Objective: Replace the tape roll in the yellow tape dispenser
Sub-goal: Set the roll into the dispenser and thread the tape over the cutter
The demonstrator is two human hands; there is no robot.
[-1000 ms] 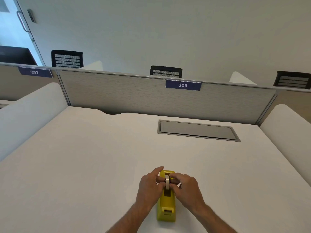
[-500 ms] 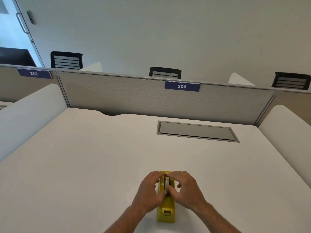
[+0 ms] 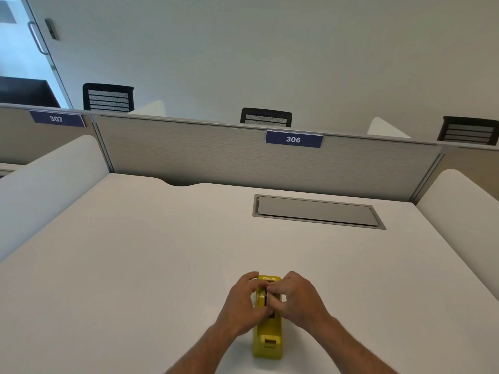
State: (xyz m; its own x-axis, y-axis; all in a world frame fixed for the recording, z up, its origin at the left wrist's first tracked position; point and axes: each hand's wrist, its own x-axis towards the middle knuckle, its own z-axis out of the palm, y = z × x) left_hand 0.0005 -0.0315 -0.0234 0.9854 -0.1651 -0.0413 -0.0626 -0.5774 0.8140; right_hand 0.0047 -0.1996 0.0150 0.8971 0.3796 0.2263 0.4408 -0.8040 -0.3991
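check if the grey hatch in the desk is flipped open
No, the grey hatch lies flat and shut in the desk, beyond the yellow tape dispenser.

A white desk with a grey hatch set in its far right meets a grey partition bearing signs 306 and 307, black chair backs and a plain pale wall beyond, a glass door far left.

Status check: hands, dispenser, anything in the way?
Left hand and right hand closed over the middle of the yellow tape dispenser. Dispenser flat on the desk. Roll hidden under the fingers. Nothing near it on the desk.
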